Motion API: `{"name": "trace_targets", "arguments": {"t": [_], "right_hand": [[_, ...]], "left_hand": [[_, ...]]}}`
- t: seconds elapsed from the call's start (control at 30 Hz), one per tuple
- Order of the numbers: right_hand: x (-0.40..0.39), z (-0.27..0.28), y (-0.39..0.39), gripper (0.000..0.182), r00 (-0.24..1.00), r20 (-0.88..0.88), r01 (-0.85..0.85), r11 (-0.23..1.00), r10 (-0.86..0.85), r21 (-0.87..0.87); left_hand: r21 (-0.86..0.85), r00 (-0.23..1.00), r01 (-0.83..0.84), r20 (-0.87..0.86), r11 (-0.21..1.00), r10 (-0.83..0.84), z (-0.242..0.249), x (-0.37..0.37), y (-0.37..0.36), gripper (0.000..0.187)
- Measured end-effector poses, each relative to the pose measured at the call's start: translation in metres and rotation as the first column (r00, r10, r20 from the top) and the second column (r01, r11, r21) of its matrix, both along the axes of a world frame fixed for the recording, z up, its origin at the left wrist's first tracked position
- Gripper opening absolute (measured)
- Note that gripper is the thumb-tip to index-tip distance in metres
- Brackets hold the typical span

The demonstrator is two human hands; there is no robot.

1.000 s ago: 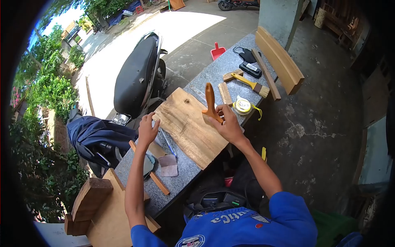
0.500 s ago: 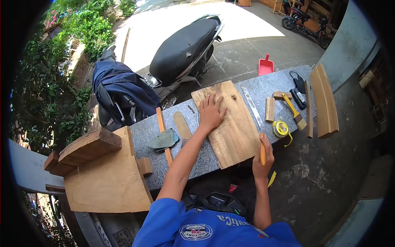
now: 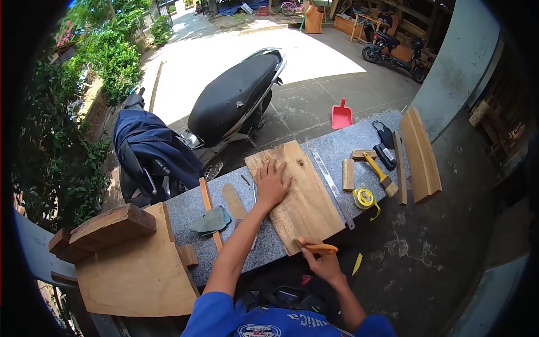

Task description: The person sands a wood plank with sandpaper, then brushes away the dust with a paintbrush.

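Observation:
A wide wooden board (image 3: 306, 199) lies across the grey stone-topped bench, its near end at the front edge. My left hand (image 3: 273, 185) rests on the board's upper left part, fingers spread. My right hand (image 3: 324, 264) is closed around an orange-handled tool (image 3: 321, 248) at the board's near end. The tool's tip is by the near left corner; its kind is hidden by my fingers. Right of the board lie a steel ruler (image 3: 328, 178), a yellow tape measure (image 3: 364, 197) and a yellow-handled paintbrush (image 3: 382, 175).
Sandpaper sheets (image 3: 211, 221) lie on a thin wooden strip (image 3: 205, 194) at the left. A large plywood piece (image 3: 132, 275) with a wood block (image 3: 115, 227) covers the bench's left end. Beyond are a parked motorbike (image 3: 233, 95) and a red dustpan (image 3: 341, 117).
My right hand has moved left from the board's right near corner to its near end, with the tool now lying sideways. The view has tilted up. My left hand stays on the board.

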State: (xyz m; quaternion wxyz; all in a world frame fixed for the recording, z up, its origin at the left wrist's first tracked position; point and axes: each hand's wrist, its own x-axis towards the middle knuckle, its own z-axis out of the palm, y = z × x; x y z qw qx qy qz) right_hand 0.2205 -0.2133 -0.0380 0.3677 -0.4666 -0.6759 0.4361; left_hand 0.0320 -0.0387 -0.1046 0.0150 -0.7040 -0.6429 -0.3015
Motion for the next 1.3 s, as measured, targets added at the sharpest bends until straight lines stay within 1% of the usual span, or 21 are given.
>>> {"name": "trace_targets", "arguments": {"t": [0.07,0.13,0.2,0.3,0.4,0.5,0.57,0.6,0.67,0.73,0.8,0.83,0.87,0.9,0.93,1.0,1.07,1.13,1.2,1.23,1.3], "right_hand": [[-0.002,0.017,0.012,0.021,0.985,-0.058,0.168,0.980,-0.163,0.110],[0.009,0.007,0.037,0.021,0.833,0.139,0.374,0.731,-0.535,0.570],[0.003,-0.002,0.033,0.021,0.878,0.198,0.357,0.872,-0.436,0.335],[-0.018,0.012,0.007,0.019,0.998,0.061,-0.042,0.993,0.035,0.108],[-0.008,0.018,0.026,0.019,0.974,-0.211,0.058,0.991,-0.083,-0.120],[0.027,0.002,0.070,0.017,0.873,-0.043,0.488,0.868,-0.487,0.092],[0.030,0.002,0.077,0.016,0.811,-0.002,0.579,0.803,-0.584,0.140],[0.014,0.012,0.069,0.017,0.835,0.092,0.506,0.822,-0.543,0.263],[-0.016,0.015,0.046,0.020,0.958,0.119,0.261,0.965,-0.262,0.018],[-0.039,0.011,0.028,0.023,0.996,-0.021,-0.093,0.994,0.092,-0.050],[-0.031,0.009,0.050,0.023,0.999,-0.024,-0.048,0.999,0.048,-0.002],[-0.019,0.021,0.071,0.023,0.987,0.137,0.097,0.992,-0.085,-0.076],[-0.005,0.009,0.096,0.022,0.951,0.158,0.258,0.964,-0.265,0.062],[0.005,-0.003,0.117,0.021,0.916,-0.015,0.394,0.893,-0.401,0.218],[0.012,0.003,0.125,0.022,0.892,0.063,0.428,0.882,-0.447,0.197],[-0.002,0.008,0.112,0.021,0.921,0.206,0.249,0.905,-0.332,0.345],[-0.021,0.005,0.082,0.025,0.970,0.167,-0.201,0.968,0.176,0.149],[-0.028,0.017,0.071,0.029,0.915,-0.021,-0.401,0.902,0.403,-0.158],[-0.018,0.013,0.090,0.029,0.934,-0.037,-0.355,0.906,0.356,-0.231],[-0.010,0.009,0.108,0.029,0.960,0.136,-0.229,0.965,0.245,-0.125],[0.001,-0.007,0.141,0.026,0.980,0.035,0.193,0.978,-0.196,0.079]], "left_hand": [[0.007,1.000,0.001,-0.006,1.000,-0.001,-0.001,-0.001,0.000,0.046],[0.004,1.000,-0.003,-0.001,1.000,0.003,-0.001,-0.001,-0.001,0.046],[-0.010,1.000,-0.002,0.010,1.000,0.002,0.002,0.000,-0.001,0.046],[0.001,1.000,0.008,0.013,1.000,-0.008,-0.001,-0.001,0.000,0.046],[0.009,1.000,0.010,0.013,1.000,-0.010,-0.003,-0.002,0.000,0.045],[0.016,1.000,0.008,0.010,1.000,-0.008,-0.003,-0.002,0.001,0.045],[0.006,1.000,0.012,0.019,1.000,-0.012,-0.003,-0.002,-0.001,0.045],[0.005,1.000,0.009,0.028,1.000,-0.009,-0.002,-0.002,0.001,0.045],[0.006,0.999,0.010,0.031,1.000,-0.010,-0.001,-0.001,0.001,0.044],[0.007,0.999,0.015,0.029,1.000,-0.015,-0.002,-0.003,0.001,0.044],[0.007,0.999,0.018,0.029,1.000,-0.018,-0.003,-0.003,0.001,0.044],[0.001,0.999,0.013,0.032,1.000,-0.013,-0.004,-0.003,-0.001,0.044],[-0.003,0.999,0.012,0.032,1.000,-0.012,-0.004,-0.003,0.000,0.044],[-0.003,0.999,0.015,0.034,1.000,-0.015,-0.003,-0.003,0.001,0.044],[-0.011,0.999,0.020,0.032,1.000,-0.020,-0.003,-0.003,-0.001,0.044],[-0.012,0.999,0.014,0.040,1.000,-0.013,-0.001,-0.002,0.001,0.044],[-0.018,1.000,0.016,0.026,1.000,-0.015,-0.002,-0.002,-0.002,0.045],[-0.014,1.000,0.013,0.020,1.000,-0.012,0.001,-0.003,0.003,0.045],[-0.036,1.000,0.022,0.021,0.999,-0.021,0.000,-0.004,0.000,0.045],[-0.041,1.000,0.023,0.021,0.999,-0.022,-0.001,-0.004,-0.001,0.046],[-0.038,0.999,0.028,0.028,0.999,-0.027,-0.004,-0.005,0.002,0.048]]}}
